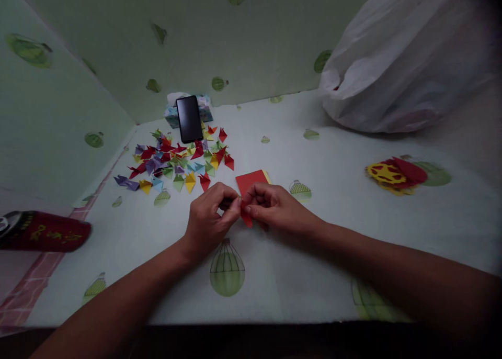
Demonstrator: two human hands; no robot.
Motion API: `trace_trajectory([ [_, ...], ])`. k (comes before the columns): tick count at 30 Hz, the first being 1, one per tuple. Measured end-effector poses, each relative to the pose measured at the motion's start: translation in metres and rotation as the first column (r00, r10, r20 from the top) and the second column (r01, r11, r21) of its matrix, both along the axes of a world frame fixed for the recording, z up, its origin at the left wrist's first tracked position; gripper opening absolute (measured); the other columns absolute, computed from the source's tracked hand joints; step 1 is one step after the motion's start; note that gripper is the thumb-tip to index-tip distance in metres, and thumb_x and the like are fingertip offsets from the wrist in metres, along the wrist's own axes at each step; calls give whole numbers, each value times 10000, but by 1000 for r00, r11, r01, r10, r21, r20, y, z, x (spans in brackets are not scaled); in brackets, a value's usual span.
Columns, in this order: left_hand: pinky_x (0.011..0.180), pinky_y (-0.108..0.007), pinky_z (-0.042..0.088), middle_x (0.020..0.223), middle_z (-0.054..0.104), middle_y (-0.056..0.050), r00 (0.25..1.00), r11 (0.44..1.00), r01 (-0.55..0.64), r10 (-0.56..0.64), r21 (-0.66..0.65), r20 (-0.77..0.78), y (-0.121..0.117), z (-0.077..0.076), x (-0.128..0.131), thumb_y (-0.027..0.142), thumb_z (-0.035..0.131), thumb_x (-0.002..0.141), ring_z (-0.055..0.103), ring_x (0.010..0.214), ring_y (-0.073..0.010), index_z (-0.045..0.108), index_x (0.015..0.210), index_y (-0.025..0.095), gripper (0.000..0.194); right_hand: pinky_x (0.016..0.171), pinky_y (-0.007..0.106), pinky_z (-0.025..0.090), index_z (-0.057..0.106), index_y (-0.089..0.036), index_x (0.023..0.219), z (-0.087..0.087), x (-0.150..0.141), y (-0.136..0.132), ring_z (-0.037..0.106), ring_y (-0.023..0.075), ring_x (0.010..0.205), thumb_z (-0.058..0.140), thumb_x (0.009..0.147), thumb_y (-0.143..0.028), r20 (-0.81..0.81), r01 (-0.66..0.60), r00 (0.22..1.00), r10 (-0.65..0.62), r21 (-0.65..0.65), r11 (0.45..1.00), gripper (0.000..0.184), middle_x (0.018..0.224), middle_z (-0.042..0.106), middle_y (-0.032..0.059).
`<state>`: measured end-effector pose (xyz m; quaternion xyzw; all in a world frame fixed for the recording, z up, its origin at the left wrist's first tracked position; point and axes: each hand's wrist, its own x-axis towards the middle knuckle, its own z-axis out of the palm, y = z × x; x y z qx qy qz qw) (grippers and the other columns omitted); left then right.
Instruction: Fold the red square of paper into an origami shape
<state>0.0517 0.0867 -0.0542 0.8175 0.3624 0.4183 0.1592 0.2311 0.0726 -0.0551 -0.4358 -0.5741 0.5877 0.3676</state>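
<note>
Between both hands is a small piece of folded red paper [246,219], held just above the table. My left hand [212,215] pinches its left side with thumb and forefinger. On the other side, my right hand [270,204] grips it with curled fingers, which hide much of its shape. Directly behind the hands lies a stack of square paper [253,181], red on top with a yellow edge showing. To the left, a pile of small folded paper cranes [178,163] in red, yellow, green, purple and blue spreads over the table.
A black phone [189,119] leans on a tissue box [206,108] behind the cranes. At the left edge is a red can [47,232]. A white plastic bag [384,71] stands at the back right, with red and yellow cut-out pieces [392,175] in front of it.
</note>
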Motion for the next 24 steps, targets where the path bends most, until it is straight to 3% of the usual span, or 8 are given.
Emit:
trace_trajectory([
  [6,574,-203,486,714,603,5,999,998,15,-13,63,-36,1,-3,0,87,597,877,564,606,-86,588,784,157,116,495,252,343,536,-195,797,-3,0,1,475,109,524,628,840,-328,17,26,1000,-26,-12,1000,167,648,605,-6],
  [11,587,-217,506,733,596,12,992,988,-127,128,91,-6,3,-5,-1,102,592,872,570,610,-93,566,799,176,107,550,259,379,528,-213,924,-3,0,-4,486,118,598,717,800,-376,10,61,998,-62,100,993,279,681,533,-48],
  [15,598,-233,531,742,599,19,985,985,-156,161,-69,65,2,-5,0,130,587,863,616,623,-108,544,830,198,87,645,286,443,525,-230,997,-5,-1,-5,574,137,685,660,831,-240,36,102,993,-113,227,968,214,776,593,-27],
  [19,569,-230,531,796,604,19,982,953,-105,145,-285,125,-3,-2,2,152,594,852,645,602,-105,546,901,207,88,747,319,486,539,-224,1033,-7,1,-2,637,166,810,623,849,-200,-15,147,989,-147,204,968,204,901,658,23],
  [22,548,-224,524,820,600,21,969,888,-74,171,-453,178,-6,2,5,156,592,833,649,571,-96,550,908,205,99,667,301,466,539,-223,1052,-8,1,0,583,145,693,633,847,-211,-15,163,987,-163,165,973,226,794,619,-9],
  [24,544,-226,528,807,589,31,949,812,-49,220,-581,227,-7,4,8,172,602,815,649,549,-92,537,883,200,99,629,290,452,527,-229,1061,-9,0,0,563,139,662,644,841,-218,-36,180,984,-177,145,973,249,762,593,-26],
])
